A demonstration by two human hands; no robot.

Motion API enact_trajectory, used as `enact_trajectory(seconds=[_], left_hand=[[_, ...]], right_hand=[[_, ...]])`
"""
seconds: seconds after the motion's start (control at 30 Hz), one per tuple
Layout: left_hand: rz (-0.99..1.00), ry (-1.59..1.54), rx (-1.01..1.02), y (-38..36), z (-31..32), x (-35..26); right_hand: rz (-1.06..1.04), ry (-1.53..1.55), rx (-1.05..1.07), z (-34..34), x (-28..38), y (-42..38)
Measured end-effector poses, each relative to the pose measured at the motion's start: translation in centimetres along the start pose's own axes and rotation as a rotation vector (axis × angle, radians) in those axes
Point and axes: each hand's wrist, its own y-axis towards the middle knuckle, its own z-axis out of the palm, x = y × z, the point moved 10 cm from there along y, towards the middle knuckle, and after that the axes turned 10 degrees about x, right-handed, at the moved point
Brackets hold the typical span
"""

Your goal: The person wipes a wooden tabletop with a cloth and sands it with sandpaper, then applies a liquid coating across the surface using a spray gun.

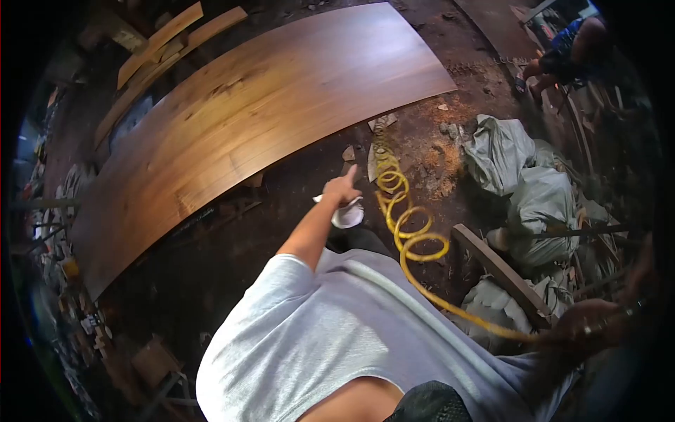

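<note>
My left hand (342, 188) is stretched forward in the middle of the view, its index finger pointing out and the other fingers curled over a crumpled white cloth (347, 214). A wide, glossy brown wooden panel (274, 105) lies just beyond that hand, apart from it. At the lower right, in deep shadow, my right hand (587, 322) is closed at the end of a yellow coiled hose (422, 247). Whether a nozzle is fitted there is too dark to make out. The coils run from that hand toward the panel's near edge.
Grey-white sacks (538, 211) are heaped on the right, beside a wooden beam (499, 271). Sawdust (446, 165) and scraps litter the dark floor. Planks (169, 53) lie behind the panel. Another person (580, 49) is at the upper right.
</note>
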Motion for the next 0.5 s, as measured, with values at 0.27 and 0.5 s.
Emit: enact_trajectory(seconds=[0.27, 0.5], left_hand=[[0.356, -0.68, 0.07, 6.6, 5.1, -8.2], [0.048, -0.683, -0.175, -9.3, 3.9, 10.6]], right_hand=[[-0.292, -0.153, -0.261, 2.5, 5.9, -2.2], [-0.304, -0.369, -0.613, -10.7, 2.4, -1.4]])
